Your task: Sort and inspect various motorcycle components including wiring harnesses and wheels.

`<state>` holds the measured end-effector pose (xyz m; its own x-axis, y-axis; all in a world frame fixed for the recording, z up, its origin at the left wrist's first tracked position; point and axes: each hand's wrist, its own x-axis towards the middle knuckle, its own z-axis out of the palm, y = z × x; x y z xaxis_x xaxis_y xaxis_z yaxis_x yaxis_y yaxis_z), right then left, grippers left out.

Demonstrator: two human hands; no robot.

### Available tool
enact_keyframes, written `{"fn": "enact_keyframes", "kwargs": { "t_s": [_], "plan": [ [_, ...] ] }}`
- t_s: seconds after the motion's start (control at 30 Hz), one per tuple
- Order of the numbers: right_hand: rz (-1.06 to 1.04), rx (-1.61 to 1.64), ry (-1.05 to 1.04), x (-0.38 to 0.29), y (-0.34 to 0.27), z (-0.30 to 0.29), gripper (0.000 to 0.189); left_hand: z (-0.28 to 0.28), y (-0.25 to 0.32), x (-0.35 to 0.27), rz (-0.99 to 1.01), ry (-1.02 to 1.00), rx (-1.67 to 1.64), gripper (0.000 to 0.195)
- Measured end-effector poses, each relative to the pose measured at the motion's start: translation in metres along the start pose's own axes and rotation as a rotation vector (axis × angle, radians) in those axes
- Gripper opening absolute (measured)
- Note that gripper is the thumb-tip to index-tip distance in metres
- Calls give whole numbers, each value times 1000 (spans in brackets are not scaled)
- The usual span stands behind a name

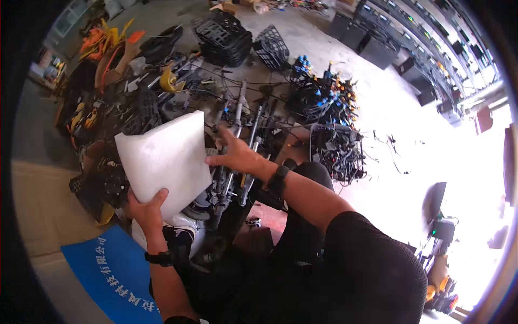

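Observation:
A white slab (166,162), probably foam, with a curved upper edge is tilted up in front of me. My left hand (147,208) grips its lower edge, the thumb on the near face and the fingers hidden behind. Close to its right edge is my right hand (238,154), thumb and fingers spread. The tip of that thumb meets or nearly meets the slab's edge; contact is hard to tell. Beyond the right hand, metal tubes (240,105), some like fork legs, lie among cables. A shoe (184,235) shows below the slab.
Black plastic baskets (222,38) are stacked at the back. Connector-tipped cables (323,97) are heaped behind a cable-filled crate (338,152). Mixed parts (109,133) cover the floor at left, with a yellow plastic piece (172,81). A blue sheet with writing (117,271) lies at lower left.

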<state>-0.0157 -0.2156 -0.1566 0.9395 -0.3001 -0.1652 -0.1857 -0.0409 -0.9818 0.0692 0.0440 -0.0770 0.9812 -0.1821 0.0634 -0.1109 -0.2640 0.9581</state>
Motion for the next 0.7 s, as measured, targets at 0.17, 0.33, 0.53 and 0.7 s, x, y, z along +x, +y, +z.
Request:
{"fn": "enact_keyframes", "kwargs": {
  "t_s": [0.17, 0.33, 0.53, 0.7],
  "plan": [
    [-27, 189, -134, -2, 6, 13, 129, 25, -11, -31, 99, -76, 139, 60],
    [-79, 227, -292, -7, -5, 5, 135, 28, -11, -43, 14, -282, 154, 53],
    [-155, 404, -476, -29, -21, 17, 116, 31, -12, -40, -44, -407, 55, 49],
    [-127, 299, -510, -41, -27, 20, 79, 39, -26, -35, -55, -322, 177, 57]
  ]
}}
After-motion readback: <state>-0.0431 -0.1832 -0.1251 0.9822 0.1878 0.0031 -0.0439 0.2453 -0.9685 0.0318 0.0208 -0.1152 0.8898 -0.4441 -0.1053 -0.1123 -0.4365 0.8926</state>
